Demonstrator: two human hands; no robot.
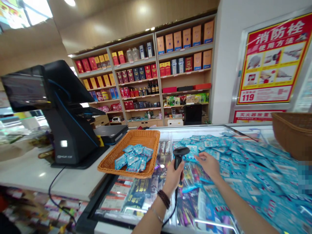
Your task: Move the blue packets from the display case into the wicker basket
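Note:
My left hand [172, 177] is wrapped around the handle of a black barcode scanner [181, 151], held upright with its head at the top. A cord runs down from its handle. Just right of the scanner, my right hand [210, 166] pinches the edge of a small blue packet [192, 152], which faces the scanner head. Many similar blue packets [240, 156] lie in a loose heap under and beyond my right arm. To the left stands an orange woven basket [143, 136] with several blue packets [134, 158] piled in it.
Beneath my hands is a glass-topped case [136, 195] with packaged goods inside. A checkout terminal [73, 130] stands on the white counter [31, 175] at left. A brown basket [287, 133] sits at far right. Shelves of boxes [136, 74] line the back wall.

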